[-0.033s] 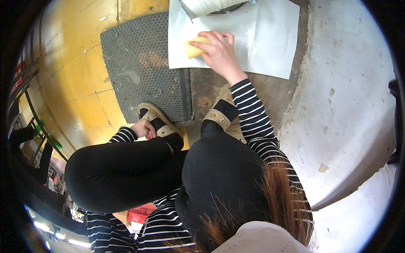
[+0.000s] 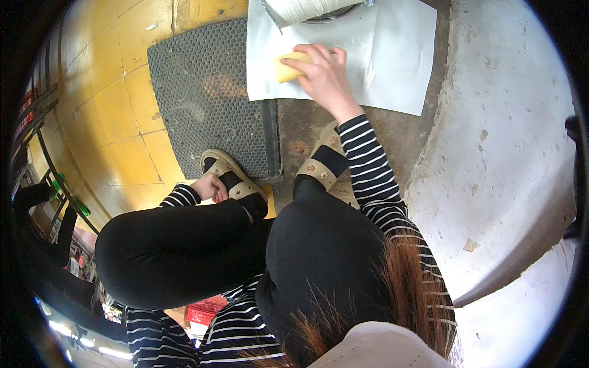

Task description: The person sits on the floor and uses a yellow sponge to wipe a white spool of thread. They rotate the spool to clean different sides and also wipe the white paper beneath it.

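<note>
My right hand point(image 2: 325, 76) is wrapped round a yellow sponge point(image 2: 291, 66), pressing it against a glossy white sheet point(image 2: 392, 73) on the floor. The thumb lies across the near side of the sponge. Beyond the hand, a spool of white cord point(image 2: 307, 9) stands on the sheet at the top edge, partly cut off. Resting by my left shoe point(image 2: 227, 168), my left hand point(image 2: 211, 186) has its fingers curled in, with nothing visible in them.
A grey honeycomb rubber mat point(image 2: 208, 92) lies left of the sheet, over yellow floor tiles point(image 2: 101, 116). A pale, chipped wall point(image 2: 497, 153) runs along the right. At the far left stands a dark metal rack point(image 2: 40, 141). A red box point(image 2: 202, 311) shows below my legs.
My right hand and the sponge have slid slightly to the right across the white sheet. My left hand stays where it was.
</note>
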### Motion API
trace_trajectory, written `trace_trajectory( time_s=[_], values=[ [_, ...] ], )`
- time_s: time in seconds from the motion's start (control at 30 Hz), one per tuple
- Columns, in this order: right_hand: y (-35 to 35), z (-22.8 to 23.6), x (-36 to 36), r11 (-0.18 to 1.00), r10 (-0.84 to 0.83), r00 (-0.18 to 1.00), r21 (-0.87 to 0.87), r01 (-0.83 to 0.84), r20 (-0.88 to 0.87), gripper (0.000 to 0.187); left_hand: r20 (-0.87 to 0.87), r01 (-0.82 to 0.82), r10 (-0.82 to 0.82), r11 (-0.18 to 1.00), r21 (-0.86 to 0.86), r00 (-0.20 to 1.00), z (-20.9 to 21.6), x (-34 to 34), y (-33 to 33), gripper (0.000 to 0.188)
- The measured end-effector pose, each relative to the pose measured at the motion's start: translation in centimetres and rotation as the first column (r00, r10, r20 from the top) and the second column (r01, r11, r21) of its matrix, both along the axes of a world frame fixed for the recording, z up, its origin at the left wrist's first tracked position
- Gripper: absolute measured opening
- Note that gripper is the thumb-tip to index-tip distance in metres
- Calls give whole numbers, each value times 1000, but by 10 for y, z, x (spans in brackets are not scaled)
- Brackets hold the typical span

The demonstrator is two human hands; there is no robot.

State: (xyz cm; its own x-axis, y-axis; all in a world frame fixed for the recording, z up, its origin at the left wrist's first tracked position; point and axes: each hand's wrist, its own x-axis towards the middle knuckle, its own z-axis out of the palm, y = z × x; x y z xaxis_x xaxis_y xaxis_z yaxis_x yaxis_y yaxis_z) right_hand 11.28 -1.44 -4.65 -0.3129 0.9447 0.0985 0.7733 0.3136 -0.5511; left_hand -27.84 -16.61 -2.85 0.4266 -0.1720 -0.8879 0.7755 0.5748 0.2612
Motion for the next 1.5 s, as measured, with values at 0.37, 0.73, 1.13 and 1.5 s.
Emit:
trace_trajectory(
  time_s=[0.37,0.73,1.13,1.5],
  values=[
    [-2,-2,110,916,-397,889,30,401,227,42,12,17,-17,1000,3,1000,-6,-1,6,38],
    [-56,7,86,746,-626,747,-110,657,224,45,-5,45,-45,999,-8,999,-10,-3,3,46],
    [-62,18,109,492,-837,516,-163,855,180,49,-1,29,-29,1000,2,1000,-6,-1,6,40],
    [-62,25,86,458,-839,544,-563,688,-18,49,21,30,-29,999,-25,999,-8,-2,6,48]
  ],
)
